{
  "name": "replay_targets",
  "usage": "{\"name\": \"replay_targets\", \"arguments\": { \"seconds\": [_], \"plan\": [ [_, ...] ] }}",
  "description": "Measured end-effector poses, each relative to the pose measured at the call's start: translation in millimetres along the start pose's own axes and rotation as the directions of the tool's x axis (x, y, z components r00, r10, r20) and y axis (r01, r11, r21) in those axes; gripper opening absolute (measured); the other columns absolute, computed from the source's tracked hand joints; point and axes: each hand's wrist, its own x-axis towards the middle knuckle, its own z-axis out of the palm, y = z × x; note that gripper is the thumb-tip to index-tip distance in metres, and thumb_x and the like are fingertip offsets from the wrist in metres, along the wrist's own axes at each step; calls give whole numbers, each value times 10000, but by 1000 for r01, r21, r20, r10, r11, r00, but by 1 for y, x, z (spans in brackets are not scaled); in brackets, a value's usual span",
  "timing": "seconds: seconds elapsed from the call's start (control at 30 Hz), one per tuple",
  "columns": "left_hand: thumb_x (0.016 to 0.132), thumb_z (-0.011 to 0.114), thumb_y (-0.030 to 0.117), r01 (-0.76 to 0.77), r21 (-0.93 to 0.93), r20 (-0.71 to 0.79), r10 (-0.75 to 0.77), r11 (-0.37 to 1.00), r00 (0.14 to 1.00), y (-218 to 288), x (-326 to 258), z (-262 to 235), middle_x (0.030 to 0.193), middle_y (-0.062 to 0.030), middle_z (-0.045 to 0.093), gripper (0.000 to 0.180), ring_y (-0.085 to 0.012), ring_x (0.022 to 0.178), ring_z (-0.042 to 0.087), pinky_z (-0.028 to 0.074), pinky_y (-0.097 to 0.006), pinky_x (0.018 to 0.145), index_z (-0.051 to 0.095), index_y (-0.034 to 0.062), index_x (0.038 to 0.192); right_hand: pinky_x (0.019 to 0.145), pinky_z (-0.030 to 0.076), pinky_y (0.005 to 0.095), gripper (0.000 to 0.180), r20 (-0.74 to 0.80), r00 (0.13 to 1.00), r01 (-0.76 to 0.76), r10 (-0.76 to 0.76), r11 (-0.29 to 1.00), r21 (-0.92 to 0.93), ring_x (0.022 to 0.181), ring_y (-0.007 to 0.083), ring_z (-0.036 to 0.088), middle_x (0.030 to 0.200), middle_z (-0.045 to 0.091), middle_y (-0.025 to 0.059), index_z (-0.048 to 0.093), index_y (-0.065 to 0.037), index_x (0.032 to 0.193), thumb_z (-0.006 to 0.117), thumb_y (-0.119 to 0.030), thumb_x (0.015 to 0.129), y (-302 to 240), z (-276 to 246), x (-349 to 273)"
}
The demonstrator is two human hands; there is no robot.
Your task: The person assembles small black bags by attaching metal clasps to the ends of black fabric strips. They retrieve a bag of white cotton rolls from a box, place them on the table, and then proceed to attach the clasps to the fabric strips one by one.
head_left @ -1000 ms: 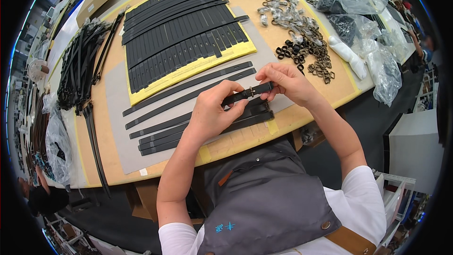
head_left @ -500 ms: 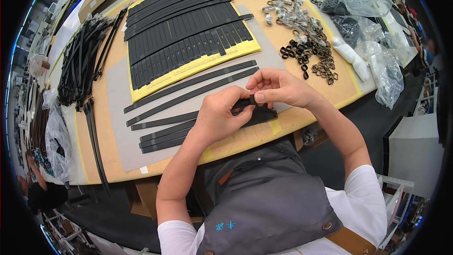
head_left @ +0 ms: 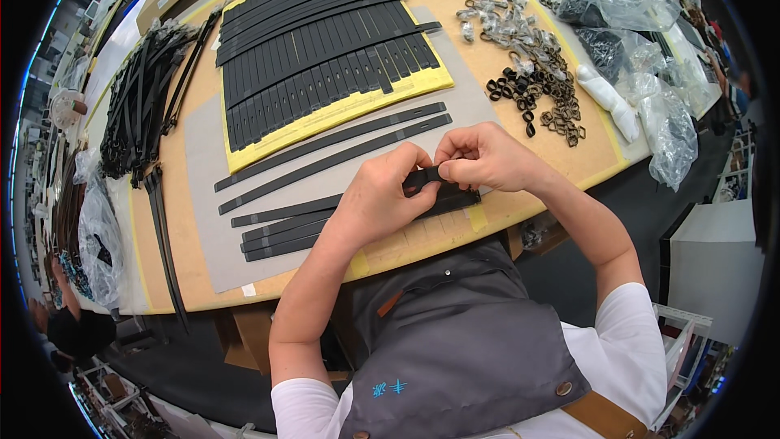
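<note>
My left hand is closed around one end of a black strap, with thumb and fingers curled about it. From the right, my right hand pinches the same end between thumb and forefinger. The fingers cover any small part there. Under my left wrist, several black straps lie side by side near the table's front edge. Two more single straps rest slantwise on the grey mat beyond my hands.
Rows of black straps lie on a yellow board farther back. Bronze-coloured metal rings and dark loops are heaped at right, near plastic bags. A bundle of black straps hangs over the left edge.
My right hand's fingers have closed in on the strap end, where they were more raised and spread before. My left hand keeps its hold in nearly the same place.
</note>
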Motion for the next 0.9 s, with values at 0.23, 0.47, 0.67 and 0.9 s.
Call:
{"name": "replay_targets", "arguments": {
  "seconds": [0.23, 0.47, 0.67, 0.9],
  "plan": [
    [799, 806, 27, 2, -66, 2, -2, 998, 1000, -1, 1, 0, 830, -71, 692, 223, -113, 700, 660, 560, -263, 611, 643, -9, 948, 612, 509, 245, 198, 41, 999, -1, 0, 1000, 25, 689, 66, 617, 801, 675, -6, 729, -21, 959, 746, -210, 903, 3, -6, 1],
    [800, 802, 27, 21, -87, 3, -21, 996, 1000, -3, 1, 1, 821, -72, 696, 218, -114, 704, 673, 561, -260, 617, 644, -15, 945, 624, 509, 246, 199, 67, 997, -42, 40, 999, 31, 696, 68, 614, 799, 662, -6, 719, -31, 948, 751, -220, 897, 0, -7, 3],
    [797, 793, 37, 43, -87, 18, -41, 995, 999, -2, 2, 0, 803, -68, 697, 209, -111, 690, 668, 555, -262, 617, 649, -11, 942, 627, 506, 245, 189, 73, 996, -45, 43, 998, 35, 693, 67, 608, 797, 661, -6, 714, -33, 937, 750, -215, 898, -2, -7, 2],
    [791, 794, 42, 37, -63, 13, -37, 997, 999, -1, 1, -1, 796, -64, 691, 212, -105, 679, 659, 547, -260, 605, 653, -10, 941, 620, 500, 242, 182, 67, 997, -43, 42, 999, 22, 672, 66, 593, 772, 653, -3, 711, -35, 921, 751, -211, 899, -1, -6, 3]
  ]
}}
